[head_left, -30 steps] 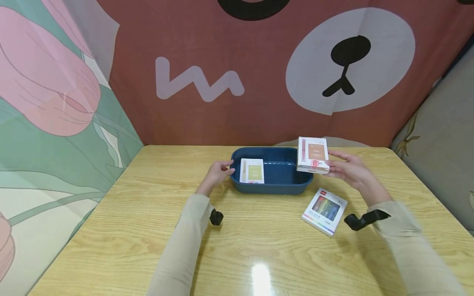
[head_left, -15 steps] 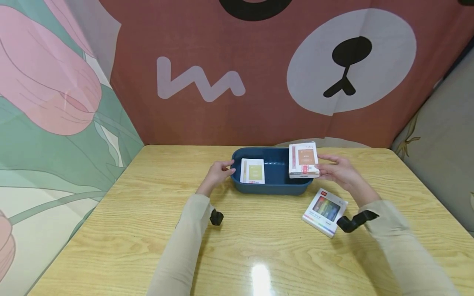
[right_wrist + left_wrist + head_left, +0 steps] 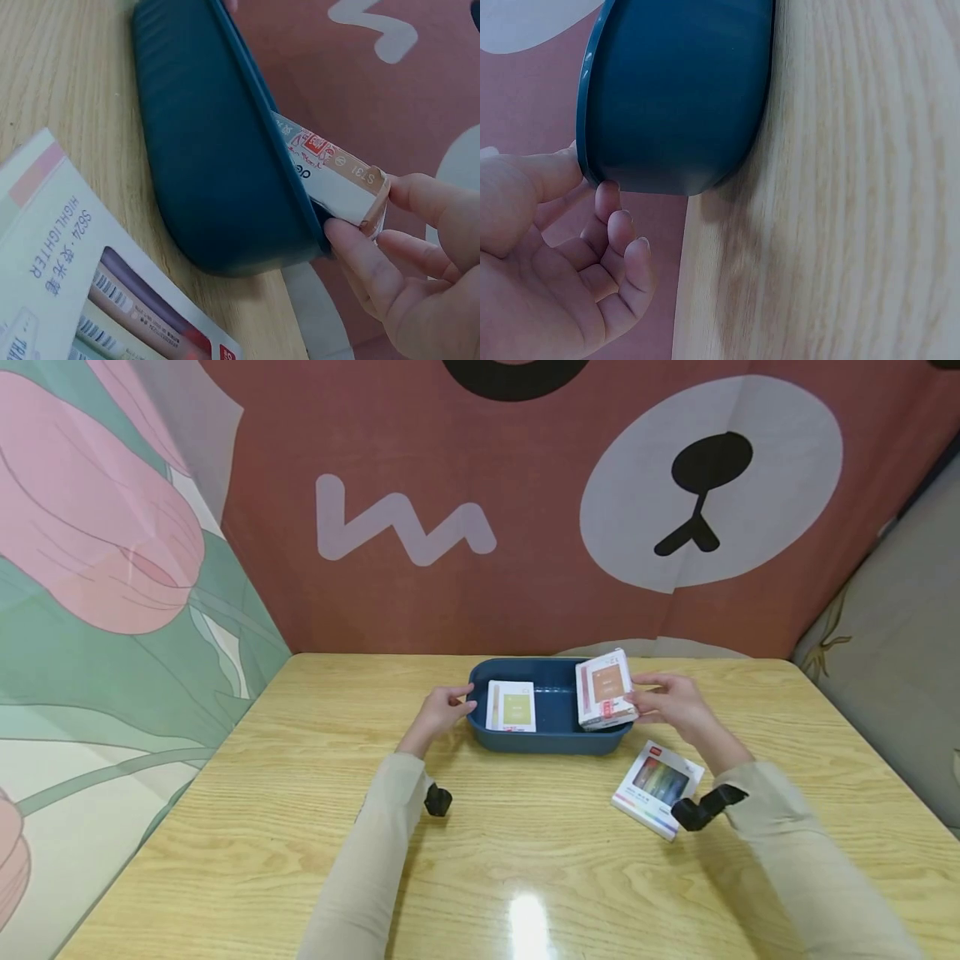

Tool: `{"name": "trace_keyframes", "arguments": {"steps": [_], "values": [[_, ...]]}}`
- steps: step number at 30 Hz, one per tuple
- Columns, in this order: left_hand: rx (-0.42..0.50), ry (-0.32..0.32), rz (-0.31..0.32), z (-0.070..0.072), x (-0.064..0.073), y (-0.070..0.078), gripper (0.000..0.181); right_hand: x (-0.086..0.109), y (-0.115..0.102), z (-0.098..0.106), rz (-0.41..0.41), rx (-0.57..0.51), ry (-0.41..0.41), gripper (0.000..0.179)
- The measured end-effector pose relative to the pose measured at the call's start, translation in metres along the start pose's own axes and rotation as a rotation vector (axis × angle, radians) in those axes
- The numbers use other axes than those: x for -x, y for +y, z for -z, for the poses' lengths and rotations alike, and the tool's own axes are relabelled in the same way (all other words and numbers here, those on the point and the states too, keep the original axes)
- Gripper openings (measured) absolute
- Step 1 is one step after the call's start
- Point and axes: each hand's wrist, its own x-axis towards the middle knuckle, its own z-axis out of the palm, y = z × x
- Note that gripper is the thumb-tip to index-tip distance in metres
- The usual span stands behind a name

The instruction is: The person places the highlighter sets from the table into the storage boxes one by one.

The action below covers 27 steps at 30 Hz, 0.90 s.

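Observation:
A dark blue plastic basin [image 3: 551, 742] stands near the table's back edge. My left hand [image 3: 437, 712] pinches its left rim, thumb and fingers on either side of the wall, as the left wrist view shows. My right hand [image 3: 671, 703] holds a small white box with an orange-brown label [image 3: 604, 683] by its right edge. That box [image 3: 341, 172] is tilted, its lower part inside the basin's right end. A similar white box with a yellow-green label [image 3: 518, 710] lies in the basin's left half. Printing on either small box is too small to tell its contents.
A white pack of highlighters [image 3: 655, 789] with a window lies on the wooden table [image 3: 525, 827], in front of the basin's right end and beneath my right wrist. Behind the table hangs a reddish-brown cloth [image 3: 525, 602] with a cartoon face.
My right hand has carried the orange-brown-labelled box left and down into the basin's right end, where it now leans. The left hand has stayed on the rim.

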Motion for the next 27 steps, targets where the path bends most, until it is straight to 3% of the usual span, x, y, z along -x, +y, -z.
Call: {"name": "trace_keyframes", "arguments": {"steps": [11, 19, 27], "values": [[0.003, -0.012, 0.016, 0.001, 0.001, 0.001, 0.039, -0.003, -0.008, -0.020, 0.050, 0.221, 0.073, 0.042], [0.003, -0.011, 0.009, 0.001, 0.000, -0.001, 0.039, -0.009, -0.008, -0.031, 0.122, 0.447, 0.075, 0.036], [0.003, -0.011, -0.001, 0.001, 0.000, -0.001, 0.039, -0.012, -0.005, -0.040, 0.211, 0.556, 0.072, 0.030]]}}
